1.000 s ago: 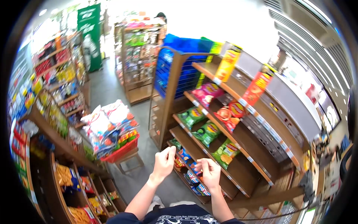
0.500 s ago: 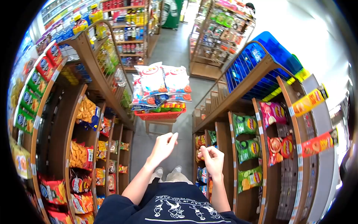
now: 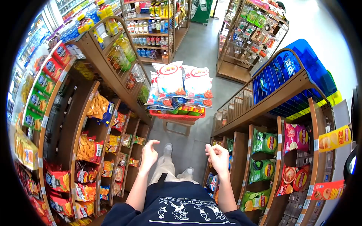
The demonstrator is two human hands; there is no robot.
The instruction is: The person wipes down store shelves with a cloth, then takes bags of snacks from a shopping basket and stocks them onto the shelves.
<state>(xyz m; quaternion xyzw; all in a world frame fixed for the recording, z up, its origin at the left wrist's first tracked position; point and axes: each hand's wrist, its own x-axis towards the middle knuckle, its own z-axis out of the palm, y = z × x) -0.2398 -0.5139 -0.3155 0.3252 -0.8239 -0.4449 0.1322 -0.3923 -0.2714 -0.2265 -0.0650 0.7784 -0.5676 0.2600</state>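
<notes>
My left hand is held in front of me over the floor, near the left snack shelves, its index finger extended and nothing visible in it. Opposite it, my right hand is raised beside the right shelves, its fingers curled in; nothing shows in them. Neither hand touches a shelf. Beyond both hands, a red basket sits on a wooden stool, heaped with white chip bags. On the right shelves are green chip bags and a pink chip bag.
Snack shelves line my left side, with drinks on the rack top. Blue bins stand behind a wire rack at the right. Further off are a drinks shelf and another goods rack. Grey floor runs between them.
The view has swung towards the right and now faces along the aisle. My hands have moved further apart, and one foot has stepped forward.
</notes>
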